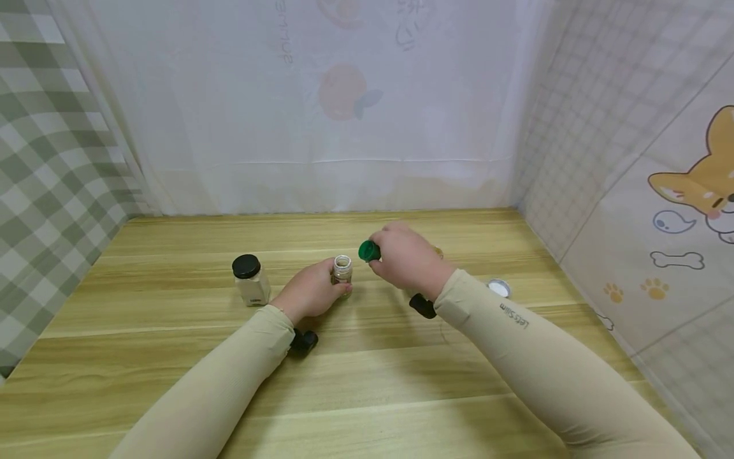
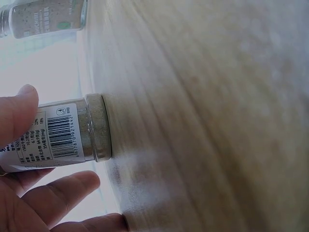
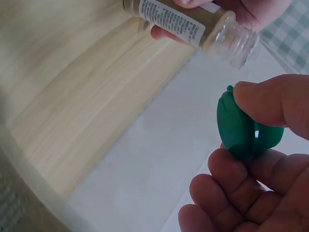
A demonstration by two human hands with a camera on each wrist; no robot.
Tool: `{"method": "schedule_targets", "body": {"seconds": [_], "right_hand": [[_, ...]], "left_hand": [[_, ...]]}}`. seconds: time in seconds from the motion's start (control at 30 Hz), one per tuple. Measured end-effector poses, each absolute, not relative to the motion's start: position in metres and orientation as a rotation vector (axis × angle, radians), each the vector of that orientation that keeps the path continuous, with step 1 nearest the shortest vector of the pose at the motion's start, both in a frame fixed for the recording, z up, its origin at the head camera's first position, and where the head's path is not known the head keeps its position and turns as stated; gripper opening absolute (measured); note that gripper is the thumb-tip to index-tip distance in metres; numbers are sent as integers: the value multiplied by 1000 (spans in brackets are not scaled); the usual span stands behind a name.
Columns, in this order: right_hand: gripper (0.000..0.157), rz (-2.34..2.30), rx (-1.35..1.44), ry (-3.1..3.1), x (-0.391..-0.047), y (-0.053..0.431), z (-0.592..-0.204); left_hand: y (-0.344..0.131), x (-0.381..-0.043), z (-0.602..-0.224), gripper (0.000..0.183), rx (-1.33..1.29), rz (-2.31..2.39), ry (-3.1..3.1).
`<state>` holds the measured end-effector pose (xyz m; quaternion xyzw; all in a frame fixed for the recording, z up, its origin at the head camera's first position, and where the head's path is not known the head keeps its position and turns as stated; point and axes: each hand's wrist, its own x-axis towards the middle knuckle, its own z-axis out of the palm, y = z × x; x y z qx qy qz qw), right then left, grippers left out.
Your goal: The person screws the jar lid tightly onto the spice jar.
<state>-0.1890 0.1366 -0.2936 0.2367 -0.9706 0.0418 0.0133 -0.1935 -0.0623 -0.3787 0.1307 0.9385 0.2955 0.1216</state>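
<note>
Green cap (image 3: pixel 232 124), likely light, is pinched by the right hand (image 1: pixel 408 258); the left hand (image 1: pixel 309 290) grips a probably fragile jar (image 2: pixel 63 133) mid-body.

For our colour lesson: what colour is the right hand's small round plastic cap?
The cap is green, clearest in the right wrist view.

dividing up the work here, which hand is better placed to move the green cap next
Right, most likely: the right hand pinches the green cap, close to the open jar. The left hand is busy gripping that jar, so seems better suited to steadying it.
</note>
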Motion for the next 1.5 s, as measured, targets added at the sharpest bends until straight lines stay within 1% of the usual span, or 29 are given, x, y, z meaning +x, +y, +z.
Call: {"method": "schedule_targets", "body": {"seconds": [0.43, 0.83, 1.23, 1.4, 1.5], "right_hand": [[32, -65, 798, -3044, -189, 125, -303], [32, -25, 816, -3033, -190, 121, -308], [23, 32, 817, -3011, -190, 120, -311], [23, 60, 823, -3004, -191, 120, -311], [26, 64, 836, -2992, -191, 121, -311]], "left_hand": [[-61, -194, -378, 29, 407, 867, 2744], [-61, -195, -378, 34, 397, 863, 2742], [-61, -194, -377, 30, 393, 860, 2745], [-61, -195, -378, 26, 389, 860, 2745], [-62, -195, -378, 24, 389, 862, 2745]]}}
